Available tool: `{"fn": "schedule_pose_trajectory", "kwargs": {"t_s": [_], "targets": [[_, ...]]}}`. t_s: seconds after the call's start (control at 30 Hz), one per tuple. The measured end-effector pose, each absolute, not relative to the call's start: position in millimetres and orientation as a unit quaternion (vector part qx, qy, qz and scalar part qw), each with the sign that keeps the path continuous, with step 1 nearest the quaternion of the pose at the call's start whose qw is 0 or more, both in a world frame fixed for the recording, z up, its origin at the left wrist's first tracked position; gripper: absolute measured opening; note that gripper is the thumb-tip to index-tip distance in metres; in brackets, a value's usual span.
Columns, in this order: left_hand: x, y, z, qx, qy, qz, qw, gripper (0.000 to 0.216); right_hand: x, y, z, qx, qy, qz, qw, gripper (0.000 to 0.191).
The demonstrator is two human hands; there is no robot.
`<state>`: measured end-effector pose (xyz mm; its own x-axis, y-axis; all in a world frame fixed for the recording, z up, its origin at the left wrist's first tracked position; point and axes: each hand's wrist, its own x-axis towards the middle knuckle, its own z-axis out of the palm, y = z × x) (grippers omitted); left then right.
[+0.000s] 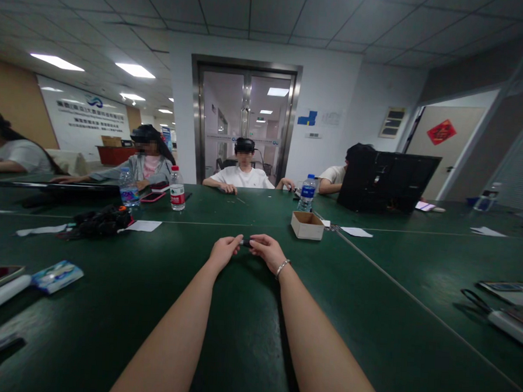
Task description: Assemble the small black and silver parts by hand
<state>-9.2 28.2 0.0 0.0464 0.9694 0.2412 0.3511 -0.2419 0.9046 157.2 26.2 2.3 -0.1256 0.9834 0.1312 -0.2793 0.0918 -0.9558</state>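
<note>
Over the middle of the green table (239,288), both my arms are stretched forward. My left hand (224,254) pinches the left end of a small black object (245,242) between thumb and fingertips. On the other end of it my right hand (268,250), with a silver bracelet (283,268) at the wrist, is closed in a similar pinch. The object is short and dark with a lighter part near my left fingers; its exact kind is too small to make out. Fingertips cover both of its ends.
An open cardboard box (307,226) stands right of my hands, with a blue-labelled water bottle (307,192) behind it. Left are a red-capped bottle (177,190), a black tangled bundle (100,221) and a tissue pack (58,276). Several people sit across the table; a monitor (389,182) stands right.
</note>
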Motion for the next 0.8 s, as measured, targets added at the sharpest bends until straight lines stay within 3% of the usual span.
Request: {"fn": "schedule_pose_trajectory", "kwargs": {"t_s": [0.2, 0.5, 0.8], "targets": [[-8.7, 27.7, -0.6, 0.634, 0.447, 0.506, 0.378, 0.037, 156.5, 30.9, -0.1, -0.383, -0.463, 0.561, 0.569, 0.024], [-7.7, 23.0, 4.5, 0.637, 0.393, 0.525, 0.405, 0.034, 154.4, 34.1, -1.7, -0.397, -0.451, 0.559, 0.571, 0.018], [-8.5, 22.1, 5.4, 0.636, 0.396, 0.512, 0.420, 0.033, 154.0, 32.7, -0.4, -0.418, -0.495, 0.532, 0.546, 0.028]]}}
